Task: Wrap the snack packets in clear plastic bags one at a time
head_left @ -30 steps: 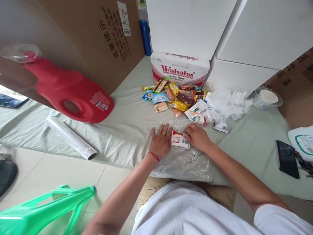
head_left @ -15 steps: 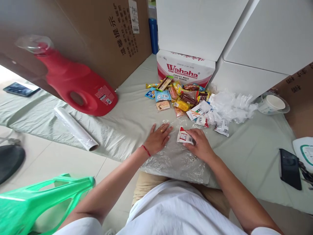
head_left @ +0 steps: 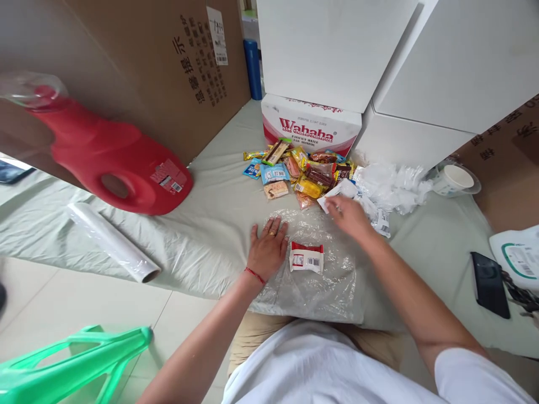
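Observation:
A sheet of clear plastic film (head_left: 337, 286) lies spread on the cloth in front of me. On it rests a small red-and-white snack packet (head_left: 307, 260), flat, with nobody touching it. My left hand (head_left: 268, 247) presses flat on the film's left side, fingers spread. My right hand (head_left: 347, 214) is at the near edge of the snack pile, fingers drawn together by a white packet (head_left: 329, 197). What lies under those fingers is hidden. Yellow-wrapped (head_left: 309, 186), blue (head_left: 274, 173) and brown packets are heaped behind.
Crumpled clear wraps (head_left: 393, 185) lie right of the pile, near a paper cup (head_left: 457, 178). At left are a red jug (head_left: 122, 163) and a film roll (head_left: 112, 241). A Wahaba-style carton (head_left: 311, 126) stands behind; a phone (head_left: 488, 283) lies at right.
My right hand has let go of the red-and-white packet, now lying on the film, and has moved forward to the pile. My left hand stays on the film. The view has shifted slightly.

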Demonstrator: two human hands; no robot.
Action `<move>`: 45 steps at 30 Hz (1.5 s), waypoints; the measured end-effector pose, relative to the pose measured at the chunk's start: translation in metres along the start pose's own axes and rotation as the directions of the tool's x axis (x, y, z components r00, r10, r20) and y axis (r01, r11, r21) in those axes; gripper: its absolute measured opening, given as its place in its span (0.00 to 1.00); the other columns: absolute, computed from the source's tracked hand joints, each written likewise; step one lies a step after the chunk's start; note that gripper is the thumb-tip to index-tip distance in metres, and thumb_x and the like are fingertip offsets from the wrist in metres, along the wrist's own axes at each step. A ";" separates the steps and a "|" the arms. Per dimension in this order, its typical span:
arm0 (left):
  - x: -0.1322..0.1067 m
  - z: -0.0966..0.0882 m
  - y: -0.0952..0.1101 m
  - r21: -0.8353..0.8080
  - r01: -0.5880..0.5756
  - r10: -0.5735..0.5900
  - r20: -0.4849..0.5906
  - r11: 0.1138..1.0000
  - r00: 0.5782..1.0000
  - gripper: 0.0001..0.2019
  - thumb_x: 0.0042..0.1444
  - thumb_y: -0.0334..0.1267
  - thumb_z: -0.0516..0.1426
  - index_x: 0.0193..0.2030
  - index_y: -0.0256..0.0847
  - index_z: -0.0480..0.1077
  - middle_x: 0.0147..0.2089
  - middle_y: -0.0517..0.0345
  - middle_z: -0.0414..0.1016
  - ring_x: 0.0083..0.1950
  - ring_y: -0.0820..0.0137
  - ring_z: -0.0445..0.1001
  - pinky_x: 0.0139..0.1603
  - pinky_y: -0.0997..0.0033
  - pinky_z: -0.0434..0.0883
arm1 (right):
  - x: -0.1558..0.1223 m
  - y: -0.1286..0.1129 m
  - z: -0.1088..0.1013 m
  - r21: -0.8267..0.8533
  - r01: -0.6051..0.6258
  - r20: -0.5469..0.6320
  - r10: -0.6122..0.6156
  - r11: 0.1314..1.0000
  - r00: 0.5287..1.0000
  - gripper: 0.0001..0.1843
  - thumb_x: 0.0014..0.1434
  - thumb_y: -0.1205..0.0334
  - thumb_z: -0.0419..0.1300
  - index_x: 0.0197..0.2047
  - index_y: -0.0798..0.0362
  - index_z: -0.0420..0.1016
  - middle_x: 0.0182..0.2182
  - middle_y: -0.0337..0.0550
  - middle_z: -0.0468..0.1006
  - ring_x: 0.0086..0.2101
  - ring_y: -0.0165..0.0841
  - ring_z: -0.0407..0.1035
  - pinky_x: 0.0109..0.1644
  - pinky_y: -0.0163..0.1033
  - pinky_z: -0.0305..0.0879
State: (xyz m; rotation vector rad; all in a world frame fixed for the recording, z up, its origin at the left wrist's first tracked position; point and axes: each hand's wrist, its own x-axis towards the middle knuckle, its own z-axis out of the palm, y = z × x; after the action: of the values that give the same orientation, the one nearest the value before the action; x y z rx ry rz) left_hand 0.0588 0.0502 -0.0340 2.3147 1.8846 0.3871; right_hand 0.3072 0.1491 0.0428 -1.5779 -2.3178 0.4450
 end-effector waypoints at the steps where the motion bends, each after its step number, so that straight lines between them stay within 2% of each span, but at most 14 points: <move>1: 0.000 0.000 0.000 -0.002 -0.002 0.002 0.003 1.000 1.000 0.26 0.72 0.42 0.41 0.72 0.45 0.62 0.76 0.49 0.58 0.77 0.55 0.56 0.74 0.32 0.49 | 0.021 0.004 -0.007 -0.104 -0.073 -0.087 0.064 0.992 0.994 0.19 0.71 0.58 0.50 0.54 0.53 0.79 0.49 0.55 0.79 0.49 0.46 0.71 0.54 0.48 0.67; 3: 0.000 -0.001 -0.001 -0.009 -0.003 0.003 0.006 1.000 1.000 0.26 0.72 0.42 0.41 0.72 0.45 0.62 0.76 0.48 0.59 0.77 0.55 0.57 0.74 0.33 0.50 | 0.060 0.009 -0.014 -0.269 -0.113 -0.148 0.075 0.957 0.986 0.17 0.67 0.61 0.55 0.55 0.56 0.79 0.51 0.60 0.77 0.53 0.51 0.67 0.53 0.50 0.66; 6: 0.000 -0.002 -0.001 -0.027 0.000 0.000 -0.004 1.000 1.000 0.25 0.71 0.42 0.43 0.72 0.46 0.63 0.75 0.48 0.60 0.76 0.55 0.58 0.74 0.34 0.50 | 0.099 0.008 -0.010 -0.399 -0.086 -0.068 0.064 0.913 0.996 0.18 0.61 0.63 0.63 0.53 0.59 0.79 0.49 0.62 0.78 0.54 0.54 0.64 0.54 0.53 0.64; 9: 0.000 -0.002 -0.001 -0.044 -0.004 0.004 -0.020 0.999 1.000 0.25 0.71 0.42 0.44 0.71 0.47 0.64 0.75 0.48 0.62 0.76 0.55 0.58 0.75 0.35 0.50 | 0.113 0.006 -0.006 -0.377 -0.143 0.003 0.155 0.915 0.988 0.13 0.59 0.63 0.65 0.47 0.58 0.82 0.43 0.59 0.79 0.52 0.54 0.64 0.55 0.54 0.63; 12: -0.001 -0.002 -0.001 -0.065 -0.007 0.005 -0.022 0.998 1.000 0.24 0.71 0.42 0.44 0.70 0.46 0.65 0.74 0.49 0.62 0.76 0.55 0.59 0.75 0.35 0.50 | 0.106 0.008 -0.020 -0.269 -0.159 -0.097 0.137 0.950 0.986 0.13 0.59 0.58 0.66 0.45 0.56 0.82 0.43 0.57 0.78 0.53 0.55 0.64 0.57 0.56 0.62; 16: -0.002 0.000 -0.004 -0.139 0.021 -0.027 -0.042 0.990 0.999 0.23 0.71 0.42 0.45 0.68 0.45 0.67 0.74 0.49 0.64 0.76 0.56 0.59 0.76 0.37 0.51 | 0.059 0.006 -0.055 -0.044 -0.038 -0.291 0.024 0.998 0.956 0.18 0.64 0.52 0.60 0.50 0.54 0.81 0.47 0.53 0.79 0.52 0.51 0.66 0.60 0.57 0.61; 18: -0.001 0.001 -0.008 -0.212 0.030 -0.049 -0.087 0.977 0.995 0.22 0.71 0.42 0.46 0.66 0.44 0.69 0.74 0.49 0.63 0.76 0.58 0.59 0.76 0.42 0.54 | 0.023 0.003 -0.063 0.183 -0.013 -0.160 0.043 0.983 0.986 0.22 0.67 0.47 0.56 0.53 0.52 0.80 0.46 0.49 0.81 0.48 0.47 0.71 0.56 0.52 0.66; 20: 0.000 0.002 -0.013 -0.299 0.033 -0.080 -0.146 0.954 0.986 0.22 0.70 0.43 0.46 0.64 0.43 0.71 0.74 0.49 0.62 0.76 0.60 0.59 0.75 0.47 0.59 | -0.013 -0.003 -0.058 0.385 -0.050 0.121 0.003 0.922 0.993 0.25 0.66 0.42 0.56 0.55 0.50 0.81 0.46 0.46 0.82 0.45 0.45 0.73 0.52 0.48 0.69; 24: 0.004 0.004 -0.022 -0.421 0.040 -0.142 -0.216 0.906 0.966 0.20 0.70 0.42 0.47 0.60 0.43 0.74 0.74 0.51 0.63 0.75 0.63 0.60 0.75 0.51 0.62 | -0.062 -0.018 -0.010 0.486 -0.017 0.332 -0.167 0.874 0.928 0.23 0.70 0.45 0.52 0.55 0.48 0.81 0.47 0.45 0.83 0.45 0.42 0.75 0.52 0.45 0.69; 29: 0.007 -0.003 -0.028 -0.393 0.022 -0.154 -0.307 0.919 0.939 0.16 0.67 0.38 0.51 0.55 0.43 0.77 0.71 0.49 0.67 0.77 0.58 0.56 0.76 0.44 0.60 | -0.070 -0.029 0.041 0.182 0.110 0.220 -0.150 0.977 0.964 0.16 0.69 0.56 0.55 0.52 0.50 0.82 0.43 0.51 0.80 0.45 0.44 0.70 0.55 0.51 0.64; 33: -0.006 -0.025 -0.032 -0.288 -0.071 -0.083 -0.488 0.955 0.869 0.15 0.62 0.33 0.56 0.53 0.43 0.77 0.67 0.44 0.68 0.76 0.51 0.56 0.73 0.38 0.60 | -0.078 -0.032 0.027 0.210 0.169 0.007 -0.175 0.963 0.985 0.15 0.68 0.59 0.59 0.54 0.53 0.79 0.46 0.52 0.77 0.47 0.44 0.68 0.53 0.50 0.67; 36: -0.038 -0.048 -0.032 -0.215 -0.232 0.078 -0.551 0.949 0.831 0.20 0.61 0.27 0.55 0.58 0.45 0.72 0.64 0.45 0.70 0.71 0.53 0.64 0.69 0.40 0.67 | -0.113 -0.037 0.006 0.230 0.355 -0.120 -0.336 0.906 0.934 0.12 0.70 0.61 0.57 0.54 0.52 0.76 0.44 0.50 0.76 0.45 0.41 0.68 0.51 0.48 0.68; 41: -0.111 -0.055 -0.035 -0.279 -0.583 0.536 -0.233 0.763 0.812 0.28 0.62 0.36 0.60 0.68 0.44 0.60 0.67 0.39 0.68 0.71 0.50 0.66 0.65 0.43 0.72 | -0.198 -0.020 0.014 0.163 0.537 0.072 -0.553 0.828 0.830 0.25 0.66 0.51 0.64 0.62 0.54 0.71 0.52 0.53 0.76 0.50 0.44 0.69 0.53 0.51 0.71; 45: -0.133 -0.039 -0.042 -0.277 -0.515 0.519 -0.063 0.811 0.852 0.13 0.64 0.34 0.59 0.55 0.41 0.70 0.65 0.39 0.72 0.73 0.52 0.64 0.71 0.42 0.66 | -0.226 0.003 0.044 0.170 0.450 0.079 -0.467 0.877 0.881 0.17 0.69 0.64 0.59 0.60 0.54 0.72 0.54 0.52 0.76 0.54 0.42 0.68 0.57 0.50 0.72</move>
State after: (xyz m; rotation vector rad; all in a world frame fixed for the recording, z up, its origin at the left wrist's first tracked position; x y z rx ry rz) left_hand -0.0168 -0.0732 -0.0225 2.5720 1.0592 0.6456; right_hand 0.3711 -0.0647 -0.0153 -0.9059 -2.5723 0.5830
